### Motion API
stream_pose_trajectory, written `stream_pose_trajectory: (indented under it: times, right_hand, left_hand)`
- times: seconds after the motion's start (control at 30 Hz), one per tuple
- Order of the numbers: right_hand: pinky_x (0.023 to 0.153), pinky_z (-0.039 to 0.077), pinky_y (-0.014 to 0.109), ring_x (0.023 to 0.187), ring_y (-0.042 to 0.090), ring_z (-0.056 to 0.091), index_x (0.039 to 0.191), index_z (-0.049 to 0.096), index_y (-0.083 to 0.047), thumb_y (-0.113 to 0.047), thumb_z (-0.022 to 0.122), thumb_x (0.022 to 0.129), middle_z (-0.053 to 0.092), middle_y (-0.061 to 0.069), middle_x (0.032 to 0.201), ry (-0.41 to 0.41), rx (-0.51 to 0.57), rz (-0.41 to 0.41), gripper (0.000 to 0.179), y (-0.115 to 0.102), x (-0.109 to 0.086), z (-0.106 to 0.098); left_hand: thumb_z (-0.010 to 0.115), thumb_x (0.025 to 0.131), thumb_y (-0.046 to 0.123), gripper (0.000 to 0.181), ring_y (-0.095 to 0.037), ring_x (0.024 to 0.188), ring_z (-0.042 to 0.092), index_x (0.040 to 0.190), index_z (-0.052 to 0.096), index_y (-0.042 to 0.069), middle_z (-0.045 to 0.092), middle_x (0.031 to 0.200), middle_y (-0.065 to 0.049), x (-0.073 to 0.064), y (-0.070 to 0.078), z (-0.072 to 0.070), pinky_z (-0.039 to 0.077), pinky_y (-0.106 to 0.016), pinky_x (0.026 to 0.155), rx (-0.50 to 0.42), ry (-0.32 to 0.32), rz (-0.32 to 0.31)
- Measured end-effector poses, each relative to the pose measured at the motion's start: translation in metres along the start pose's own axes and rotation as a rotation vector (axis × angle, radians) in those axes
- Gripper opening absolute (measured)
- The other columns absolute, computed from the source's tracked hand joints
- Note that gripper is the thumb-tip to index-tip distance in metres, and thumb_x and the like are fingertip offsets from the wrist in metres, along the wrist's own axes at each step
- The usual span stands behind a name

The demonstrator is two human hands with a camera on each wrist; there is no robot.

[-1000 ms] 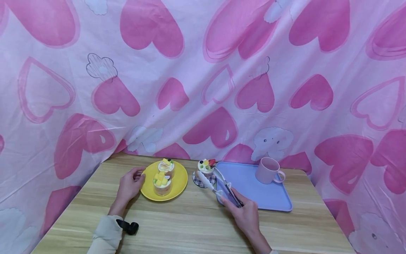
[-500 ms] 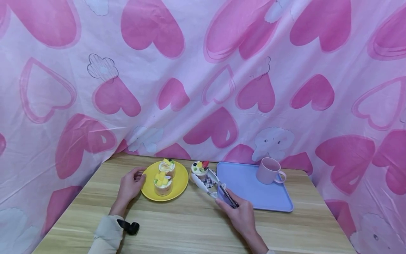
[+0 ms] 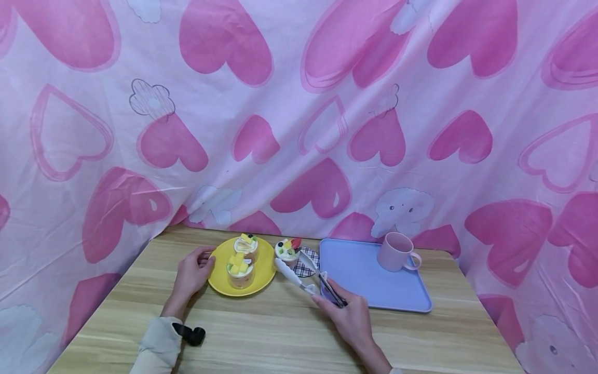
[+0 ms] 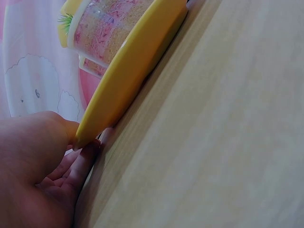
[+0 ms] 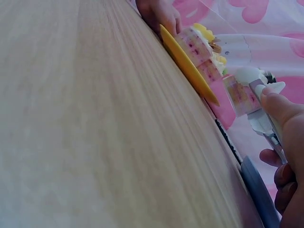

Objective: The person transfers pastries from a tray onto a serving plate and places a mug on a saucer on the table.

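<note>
My left hand (image 3: 192, 274) pinches the left rim of a yellow plate (image 4: 121, 78), thumb on top and fingers underneath. Two clear dessert cups (image 3: 240, 274), layered with cake and topped with cream and yellow fruit pieces, stand on that plate. Kitchen tongs (image 3: 290, 273) with white tips and metal arms are held in my right hand (image 3: 351, 318). Between the tips sits a third dessert cup (image 5: 241, 96), topped with cream, a strawberry slice and dark berries. It hangs above the table, just right of the plate's edge.
A round checkered coaster (image 3: 308, 266) lies right of the raised cup. Beside it is a blue-violet tray (image 3: 369, 280) bearing a pink mug (image 3: 393, 252). A pink heart-patterned cloth (image 3: 299, 130) hangs behind the wooden table (image 3: 261, 332).
The tongs have carried the dessert cup left, from over the coaster to beside the yellow plate, uncovering the coaster. My left hand has stayed at the plate's rim.
</note>
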State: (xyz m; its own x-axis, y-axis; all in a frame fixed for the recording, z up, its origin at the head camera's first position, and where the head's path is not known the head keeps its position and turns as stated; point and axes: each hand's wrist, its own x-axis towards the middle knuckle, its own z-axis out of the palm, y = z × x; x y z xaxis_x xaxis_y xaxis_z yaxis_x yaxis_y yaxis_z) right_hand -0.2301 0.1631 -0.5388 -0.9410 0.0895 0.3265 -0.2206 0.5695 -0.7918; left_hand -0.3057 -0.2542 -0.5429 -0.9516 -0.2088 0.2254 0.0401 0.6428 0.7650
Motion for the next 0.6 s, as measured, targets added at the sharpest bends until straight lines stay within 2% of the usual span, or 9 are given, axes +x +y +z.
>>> stream_pose_trajectory:
  times: [0.27,0.6]
  right_hand:
    - [0.098,0.056,0.032,0.114,0.006,0.067,0.124,0.07,-0.031,-0.064,0.082,0.068,0.07,-0.015,0.121,-0.017,0.019,-0.015,0.066,-0.0018,-0.0017,0.0012]
    - [0.098,0.056,0.033,0.114,0.008,0.067,0.123,0.071,-0.032,-0.064,0.082,0.069,0.072,-0.013,0.119,-0.055,0.012,-0.01,0.064,-0.005,-0.0014,0.0073]
  left_hand:
    - [0.062,0.098,0.014,0.032,-0.027,0.098,0.07,0.129,0.064,0.006,0.072,0.111,-0.016,-0.0006,0.0016,-0.0002,0.062,-0.036,0.081,-0.009,0.012,0.012]
    - [0.062,0.098,0.012,0.032,-0.028,0.099,0.07,0.129,0.064,0.005,0.072,0.111,-0.018,-0.0002,0.0018,-0.0012,0.061,-0.038,0.082,-0.019,0.009,0.02]
